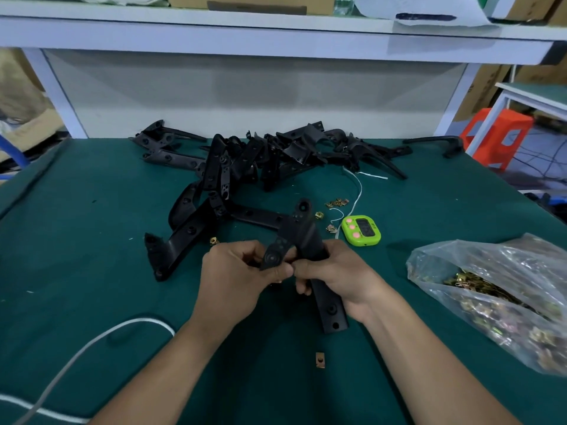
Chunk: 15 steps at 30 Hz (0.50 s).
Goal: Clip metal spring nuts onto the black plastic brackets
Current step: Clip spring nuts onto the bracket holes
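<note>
Both my hands hold one black plastic bracket [306,240] above the green table. My left hand [236,277] pinches the bracket's round-ended tab at the lower left. My right hand [334,277] grips the long arm, which runs down to the right. Whether a spring nut sits between my fingertips is hidden. One brass spring nut [320,360] lies on the mat just below the bracket. Other loose nuts [337,203] lie beyond it. A heap of black brackets [260,157] covers the back of the table.
A clear plastic bag of brass spring nuts [497,296] lies at the right. A green timer [362,230] sits right of the held bracket. A white cable [92,338] crosses the mat at the lower left. A white shelf frame [276,38] stands behind the table.
</note>
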### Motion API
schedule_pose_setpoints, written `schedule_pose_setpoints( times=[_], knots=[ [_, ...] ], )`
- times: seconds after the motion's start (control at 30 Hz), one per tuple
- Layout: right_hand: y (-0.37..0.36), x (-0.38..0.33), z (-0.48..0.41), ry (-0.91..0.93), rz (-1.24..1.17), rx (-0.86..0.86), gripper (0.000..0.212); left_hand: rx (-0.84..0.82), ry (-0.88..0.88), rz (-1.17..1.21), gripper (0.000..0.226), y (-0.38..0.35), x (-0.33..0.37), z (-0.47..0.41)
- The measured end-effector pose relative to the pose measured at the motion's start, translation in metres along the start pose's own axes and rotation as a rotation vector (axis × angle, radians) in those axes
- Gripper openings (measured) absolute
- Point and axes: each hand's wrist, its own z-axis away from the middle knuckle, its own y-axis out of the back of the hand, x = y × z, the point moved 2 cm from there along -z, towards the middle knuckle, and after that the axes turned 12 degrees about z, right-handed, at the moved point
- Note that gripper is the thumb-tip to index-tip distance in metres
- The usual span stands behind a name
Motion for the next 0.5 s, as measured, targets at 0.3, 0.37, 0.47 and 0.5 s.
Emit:
schedule_pose_setpoints(
  times=[0.3,0.37,0.47,0.5],
  knots=[
    [0.0021,0.0060,-0.0030,0.063,0.050,0.089,0.018,0.011,0.080,0.086,0.012,-0.0018,-0.0005,-0.0020],
    [0.0019,0.0059,-0.0031,0.075,0.084,0.102,0.016,-0.017,0.093,0.048,0.008,-0.0006,-0.0012,-0.0018],
    [0.0017,0.0062,-0.0037,0.042,0.096,0.136,0.017,-0.024,0.098,0.006,0.012,-0.0005,-0.0019,-0.0014],
    [0.0016,0.0058,-0.0035,0.025,0.091,0.139,0.017,-0.019,0.096,-0.008,0.015,-0.0010,-0.0019,-0.0012]
  ],
)
